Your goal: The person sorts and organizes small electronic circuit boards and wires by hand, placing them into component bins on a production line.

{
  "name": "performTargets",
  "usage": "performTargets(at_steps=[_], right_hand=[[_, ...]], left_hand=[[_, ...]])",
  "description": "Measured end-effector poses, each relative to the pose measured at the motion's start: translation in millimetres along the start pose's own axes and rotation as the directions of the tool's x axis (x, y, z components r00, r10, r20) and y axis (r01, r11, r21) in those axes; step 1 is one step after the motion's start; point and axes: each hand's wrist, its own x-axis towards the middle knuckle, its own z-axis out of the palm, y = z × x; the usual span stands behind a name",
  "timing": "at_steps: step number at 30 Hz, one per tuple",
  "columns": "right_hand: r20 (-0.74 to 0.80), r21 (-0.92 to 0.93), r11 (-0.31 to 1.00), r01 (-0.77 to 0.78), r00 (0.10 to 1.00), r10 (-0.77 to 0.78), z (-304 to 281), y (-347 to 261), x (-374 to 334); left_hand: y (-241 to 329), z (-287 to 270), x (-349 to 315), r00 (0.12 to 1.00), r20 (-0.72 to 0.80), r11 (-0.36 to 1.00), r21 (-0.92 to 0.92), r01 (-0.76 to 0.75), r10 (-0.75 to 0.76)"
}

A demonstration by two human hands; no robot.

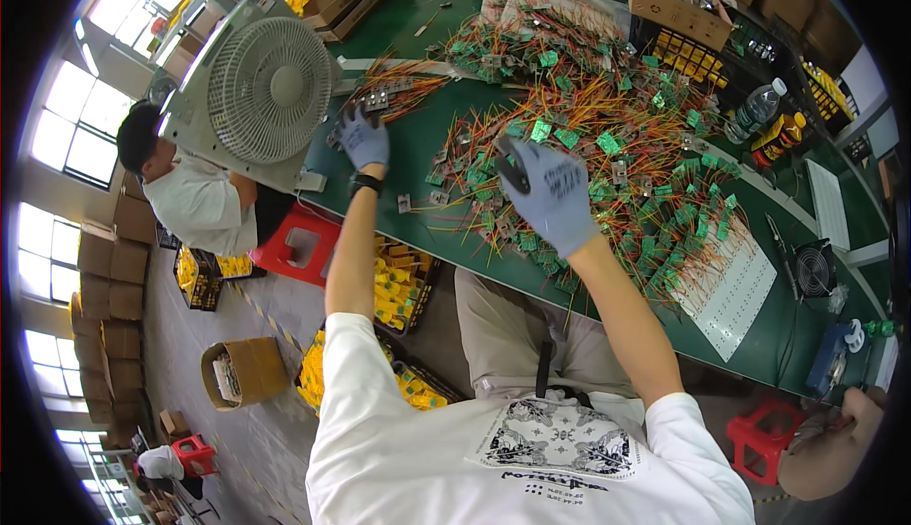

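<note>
My left hand (364, 141) and right hand (553, 193) wear grey knitted gloves, matt, with a darker coated look on the fingers. The table (427, 160) under them is a smooth green surface with a dull sheen. At twelve o'clock from my right hand lies a heap of small green boards (607, 136) with thin orange and red plastic-coated wires. At four o'clock sits a white perforated panel (735, 288), matt. The fan (269, 89) at nine o'clock is pale plastic. My shirt is white cloth.
</note>
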Motion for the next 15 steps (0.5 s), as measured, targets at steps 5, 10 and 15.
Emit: performTargets(at_steps=[5,10,15], right_hand=[[0.127,0.111,0.993,-0.043,0.991,0.029,2.1,25.7,-59.4],[0.206,0.191,0.972,-0.134,0.974,0.094,-0.8,41.8,-108.4],[0.060,0.292,0.939,-0.183,0.983,0.172,-6.3,52.5,-126.4]], left_hand=[[-59.3,18.6,15.6,0.972,0.194,0.970,0.178,-0.166,0.131],[-62.5,1.7,15.5,0.963,0.245,0.989,0.067,-0.132,0.112],[-26.8,-42.1,-3.6,0.997,0.083,0.931,-0.364,0.034,-0.003]])
